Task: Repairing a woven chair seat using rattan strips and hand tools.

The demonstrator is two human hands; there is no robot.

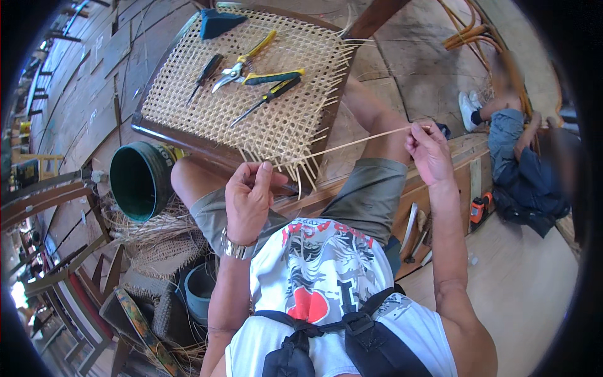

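My right hand [430,151] pinches one end of a thin cane strand [361,141], held out to the right. The strand runs taut and nearly straight leftward to the fingertips of my left hand [248,198], closed in a pinch at the near corner of the seat. Between my knees and beyond lies a dark wooden seat frame [173,135] with woven cane webbing [188,103]. Loose cane ends stick out along its right edge and near corner. On the webbing rest pruning shears [254,78] with yellow and green handles, and a yellow-black screwdriver [276,92].
A dark-handled pointed tool [206,76] and a teal block [220,24] also lie on the webbing. A green bucket [141,182] stands left of my knee, above cane scraps [154,229]. An orange-black tape measure [481,207] lies right. Another person [521,144] sits at far right.
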